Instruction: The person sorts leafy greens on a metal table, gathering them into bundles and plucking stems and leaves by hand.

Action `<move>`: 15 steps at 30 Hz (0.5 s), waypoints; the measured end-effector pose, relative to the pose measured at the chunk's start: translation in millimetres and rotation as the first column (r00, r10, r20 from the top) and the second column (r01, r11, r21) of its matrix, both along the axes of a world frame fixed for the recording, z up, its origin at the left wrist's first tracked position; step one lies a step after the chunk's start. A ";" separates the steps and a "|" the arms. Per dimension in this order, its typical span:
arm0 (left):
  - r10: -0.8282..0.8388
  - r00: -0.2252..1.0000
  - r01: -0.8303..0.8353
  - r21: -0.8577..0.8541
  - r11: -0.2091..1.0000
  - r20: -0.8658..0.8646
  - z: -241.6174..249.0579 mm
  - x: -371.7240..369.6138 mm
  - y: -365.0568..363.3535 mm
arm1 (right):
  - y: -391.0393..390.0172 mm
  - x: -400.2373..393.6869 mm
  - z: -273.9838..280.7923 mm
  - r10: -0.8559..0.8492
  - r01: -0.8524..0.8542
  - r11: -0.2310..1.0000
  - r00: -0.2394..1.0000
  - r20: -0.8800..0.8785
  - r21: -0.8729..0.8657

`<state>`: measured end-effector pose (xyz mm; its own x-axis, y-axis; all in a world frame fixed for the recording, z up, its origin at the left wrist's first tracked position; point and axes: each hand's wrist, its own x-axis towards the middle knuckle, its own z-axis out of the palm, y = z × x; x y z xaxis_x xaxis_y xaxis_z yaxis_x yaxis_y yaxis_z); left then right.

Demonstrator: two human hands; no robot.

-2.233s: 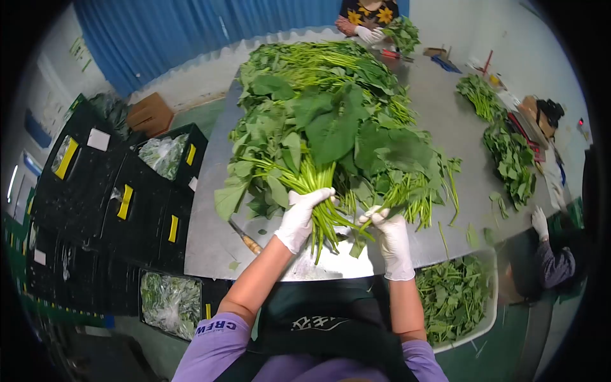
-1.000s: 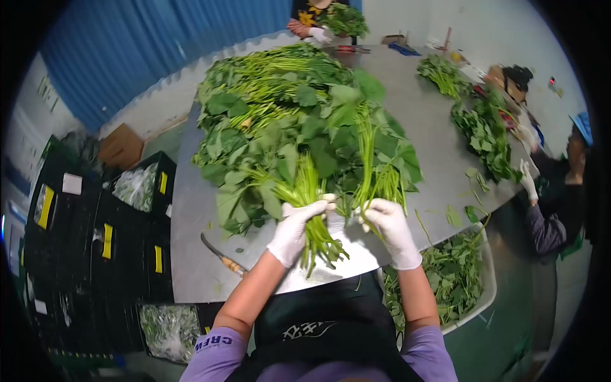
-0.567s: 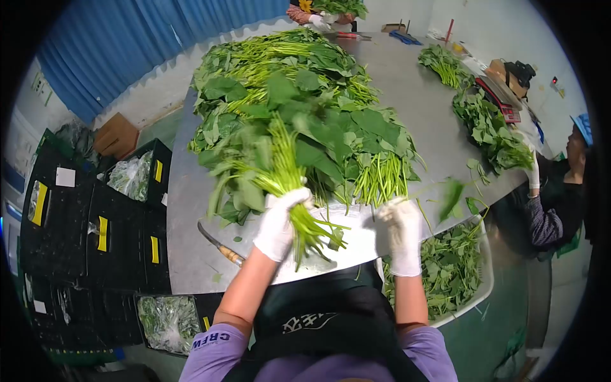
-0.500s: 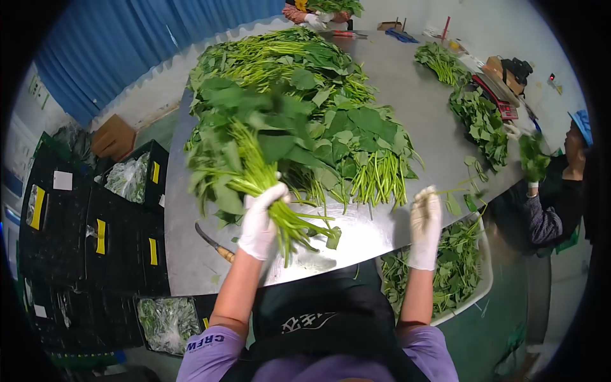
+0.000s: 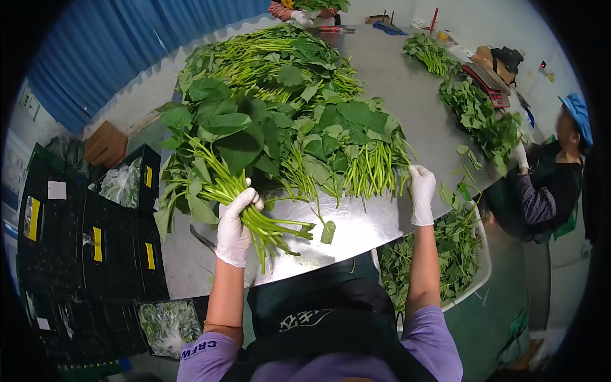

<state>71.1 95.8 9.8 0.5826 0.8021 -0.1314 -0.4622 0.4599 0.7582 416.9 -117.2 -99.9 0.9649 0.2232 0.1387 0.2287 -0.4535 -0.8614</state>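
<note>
My left hand (image 5: 237,223), in a white glove, is wrapped round the stems of a bunch of leafy greens (image 5: 219,169). The bunch is tilted, its leaves toward the upper left and its cut ends over the metal table (image 5: 344,235). My right hand (image 5: 421,193), also gloved, has its fingers curled together at the right edge of the pile of greens (image 5: 375,167). Its fingertips are by the outermost stems; whether a stem is between them I cannot make out. Partly hidden beside my left wrist lies a curved blade (image 5: 202,238).
A white basket (image 5: 485,267) of loose greens stands below the table's edge at right. Black crates (image 5: 51,239) are stacked at left. Across the right corner a co-worker (image 5: 550,184) handles greens near a red scale (image 5: 498,99). Another person (image 5: 302,14) is at the far end.
My left hand has moved left with the bunch, covering the blade's handle. My right hand has risen to the pile's edge. The co-worker's hand and greens have moved to the bunch by the scale.
</note>
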 end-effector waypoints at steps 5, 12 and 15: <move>0.034 0.999 -0.034 0.031 0.999 0.012 1.1 -1.5 1.1 | -11.3 -18.9 18.5 -0.074 0.073 0.997 0.997 -0.039 -0.015; 0.208 0.978 -0.209 0.070 0.975 0.031 1.8 -18.2 5.8 | -74.4 0.7 17.8 0.092 0.096 0.198 0.989 -0.116 0.975; 0.296 0.954 -0.299 0.082 0.951 0.040 12.8 -34.1 3.4 | -61.5 -19.5 30.2 0.379 0.103 -0.055 0.923 -0.075 0.993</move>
